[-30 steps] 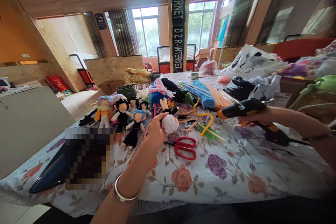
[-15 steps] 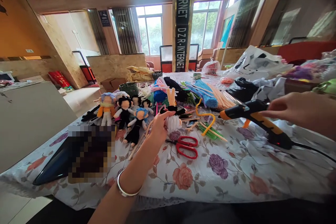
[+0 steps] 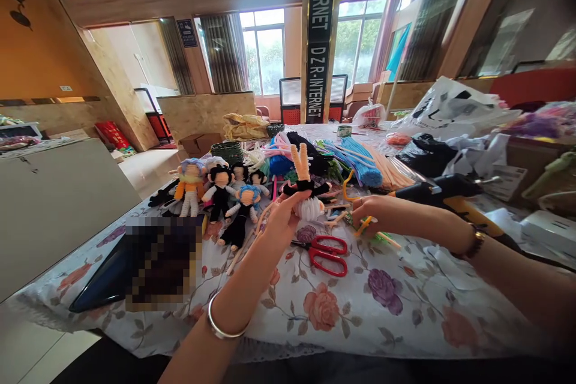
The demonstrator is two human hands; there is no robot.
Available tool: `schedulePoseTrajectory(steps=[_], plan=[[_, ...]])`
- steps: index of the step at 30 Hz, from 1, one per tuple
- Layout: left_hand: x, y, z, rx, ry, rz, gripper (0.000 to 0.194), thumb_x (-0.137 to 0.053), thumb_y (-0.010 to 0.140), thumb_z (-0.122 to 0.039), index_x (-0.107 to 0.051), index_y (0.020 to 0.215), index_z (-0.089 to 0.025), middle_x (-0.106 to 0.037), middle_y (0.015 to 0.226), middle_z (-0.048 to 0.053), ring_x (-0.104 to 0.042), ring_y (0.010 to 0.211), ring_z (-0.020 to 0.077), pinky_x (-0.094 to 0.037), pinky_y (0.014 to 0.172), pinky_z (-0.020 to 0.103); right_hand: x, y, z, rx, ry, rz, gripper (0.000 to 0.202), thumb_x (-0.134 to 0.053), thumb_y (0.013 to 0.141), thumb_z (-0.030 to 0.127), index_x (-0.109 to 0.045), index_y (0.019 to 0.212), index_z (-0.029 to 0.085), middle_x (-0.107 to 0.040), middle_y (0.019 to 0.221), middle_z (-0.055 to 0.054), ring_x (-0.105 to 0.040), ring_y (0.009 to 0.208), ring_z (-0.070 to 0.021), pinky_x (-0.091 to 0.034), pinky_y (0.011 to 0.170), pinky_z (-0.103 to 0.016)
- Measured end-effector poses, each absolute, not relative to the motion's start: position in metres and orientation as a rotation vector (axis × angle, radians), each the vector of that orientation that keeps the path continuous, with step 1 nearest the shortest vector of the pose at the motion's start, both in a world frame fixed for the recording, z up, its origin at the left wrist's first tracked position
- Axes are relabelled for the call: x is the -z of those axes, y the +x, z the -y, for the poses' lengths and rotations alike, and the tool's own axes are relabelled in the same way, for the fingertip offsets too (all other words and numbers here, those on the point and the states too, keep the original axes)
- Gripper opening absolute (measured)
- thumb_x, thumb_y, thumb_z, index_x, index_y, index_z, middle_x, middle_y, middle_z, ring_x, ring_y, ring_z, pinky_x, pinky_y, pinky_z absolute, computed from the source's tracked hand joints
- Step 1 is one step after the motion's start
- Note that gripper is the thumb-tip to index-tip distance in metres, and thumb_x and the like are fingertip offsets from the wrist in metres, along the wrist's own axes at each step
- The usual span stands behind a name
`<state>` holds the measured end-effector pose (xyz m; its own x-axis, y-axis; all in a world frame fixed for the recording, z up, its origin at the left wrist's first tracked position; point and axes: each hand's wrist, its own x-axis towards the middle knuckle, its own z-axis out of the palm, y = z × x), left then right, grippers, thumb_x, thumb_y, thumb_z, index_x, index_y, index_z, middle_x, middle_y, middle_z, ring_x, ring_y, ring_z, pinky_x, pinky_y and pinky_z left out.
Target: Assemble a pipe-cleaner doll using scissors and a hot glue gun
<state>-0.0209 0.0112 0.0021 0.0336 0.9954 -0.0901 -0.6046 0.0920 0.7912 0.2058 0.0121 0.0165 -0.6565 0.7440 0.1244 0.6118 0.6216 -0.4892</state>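
Observation:
A small doll (image 3: 306,185) with white hair and black clothes is pinched upside down in my left hand (image 3: 284,216), its pale legs pointing up. My right hand (image 3: 375,213) is low over the table, fingers curled down at a bent yellow pipe cleaner (image 3: 348,185). Part of that pipe cleaner shows above the fingers and part below; whether they grip it is hidden. Thin wooden and green sticks (image 3: 387,240) poke out under this hand. Behind my right forearm a black and yellow glue gun (image 3: 445,187) is partly covered. Red-handled scissors (image 3: 330,252) lie between my arms.
Several finished dolls (image 3: 220,192) stand left of my left hand. Bundles of blue pipe cleaners (image 3: 364,162) and peach pipe cleaners (image 3: 391,165) lie farther back. A dark glossy object (image 3: 101,276), partly blurred out, sits front left. Plastic bags (image 3: 450,111) fill the right back.
My right hand has left the glue gun and moved left and forward to the yellow pipe cleaner. My left hand still holds the doll upside down. The view has shifted slightly.

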Motion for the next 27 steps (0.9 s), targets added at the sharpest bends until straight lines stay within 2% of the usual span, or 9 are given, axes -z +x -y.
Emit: schedulePoseTrajectory(steps=[4,9,12,19,24,27], plan=[[0.0,-0.021,-0.012,-1.368,0.649,-0.736,0.024,-0.078,0.05,-0.012,-0.063,0.07,-0.014,-0.064,0.068,-0.001,-0.059,0.061,0.0111,-0.045,0.058,0.023,-0.014,0.206,-0.022,-0.531,-1.036,2.765,0.006,-0.067,0.069,0.018,-0.067,0.064,0.02,-0.062,0.076,-0.003,-0.057,0.077,-0.0185,-0.041,0.07,-0.029],[-0.001,-0.021,-0.011,-1.348,0.7,-0.753,0.022,-0.078,0.051,-0.017,-0.062,0.066,-0.014,-0.061,0.062,-0.001,-0.057,0.058,0.0118,-0.044,0.055,0.024,-0.027,0.207,-0.018,-0.595,-1.005,2.689,0.019,-0.054,0.084,0.032,-0.067,0.078,0.021,-0.066,0.078,-0.002,-0.059,0.072,-0.0161,-0.043,0.069,-0.028],[-0.003,-0.02,-0.008,-1.33,0.714,-0.743,0.023,-0.079,0.05,-0.018,-0.063,0.066,-0.014,-0.062,0.062,0.0,-0.057,0.057,0.0119,-0.045,0.055,0.024,-0.036,0.207,-0.012,-0.574,-1.017,2.412,0.02,-0.056,0.082,0.038,-0.067,0.078,0.022,-0.067,0.078,-0.001,-0.059,0.072,-0.0157,-0.044,0.07,-0.027],[-0.008,-0.019,0.001,-1.219,0.773,-0.744,0.02,-0.079,0.048,-0.014,-0.063,0.061,-0.016,-0.063,0.062,0.0,-0.055,0.055,0.0103,-0.044,0.055,0.023,-0.036,0.194,-0.004,-0.629,-0.991,1.912,0.018,-0.061,0.076,0.039,-0.063,0.079,0.022,-0.063,0.078,-0.001,-0.057,0.071,-0.014,-0.045,0.068,-0.026],[-0.012,-0.017,0.008,-1.127,0.873,-0.712,0.024,-0.079,0.047,-0.015,-0.068,0.069,-0.013,-0.068,0.073,0.004,-0.06,0.063,0.0124,-0.046,0.062,0.024,-0.027,0.183,-0.005,-0.658,-0.862,1.844,0.016,-0.061,0.078,0.038,-0.062,0.078,0.022,-0.06,0.081,-0.001,-0.055,0.078,-0.0146,-0.045,0.074,-0.028],[-0.012,-0.015,0.009,-1.114,0.899,-0.708,0.024,-0.08,0.046,-0.015,-0.068,0.067,-0.014,-0.068,0.071,0.004,-0.059,0.061,0.0128,-0.046,0.061,0.025,-0.025,0.179,-0.001,-0.739,-0.812,1.824,0.015,-0.062,0.077,0.037,-0.062,0.077,0.022,-0.059,0.08,0.0,-0.055,0.077,-0.0136,-0.046,0.071,-0.026]])
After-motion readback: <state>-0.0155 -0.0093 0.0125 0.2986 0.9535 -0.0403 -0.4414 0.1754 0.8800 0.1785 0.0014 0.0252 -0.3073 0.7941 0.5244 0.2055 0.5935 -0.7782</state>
